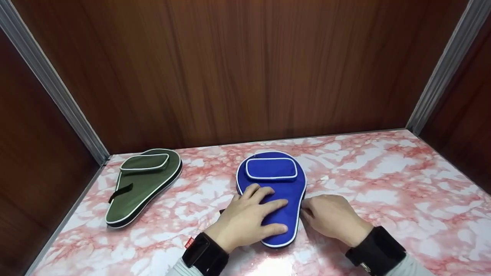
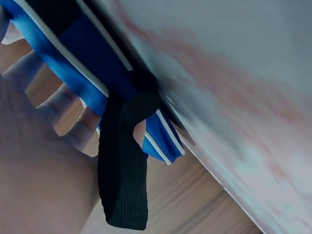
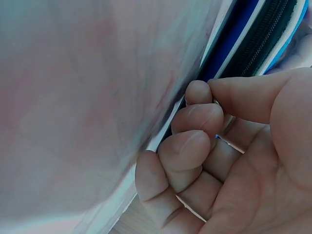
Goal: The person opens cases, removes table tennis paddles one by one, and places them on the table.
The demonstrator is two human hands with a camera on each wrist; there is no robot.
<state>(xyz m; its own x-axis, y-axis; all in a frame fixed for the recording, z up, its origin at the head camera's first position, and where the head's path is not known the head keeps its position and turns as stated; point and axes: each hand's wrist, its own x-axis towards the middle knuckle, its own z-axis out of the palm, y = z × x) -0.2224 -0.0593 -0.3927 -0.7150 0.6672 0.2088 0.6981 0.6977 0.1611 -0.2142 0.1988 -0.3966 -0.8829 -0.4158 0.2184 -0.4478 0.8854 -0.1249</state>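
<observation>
A blue table tennis bat case (image 1: pixel 285 191) with white piping and a small front pocket lies flat, its wide end away from me. My left hand (image 1: pixel 249 218) rests on its face with the fingers spread. A black strap (image 2: pixel 124 161) sticks out from the case's left side, beneath that hand. At the right edge my right hand (image 1: pixel 332 216) has its fingers curled, thumb and forefinger pinched together at the side zipper (image 3: pixel 265 41). What they pinch appears to be the zipper pull, mostly hidden by the fingertips.
A green bat case (image 1: pixel 142 188) of the same shape, with a black strap (image 1: pixel 121 192), lies on the left of the red-and-white marbled table (image 1: pixel 383 184). Brown wooden panels (image 1: pixel 245 69) with grey metal corner posts (image 1: pixel 441 65) enclose the back and sides.
</observation>
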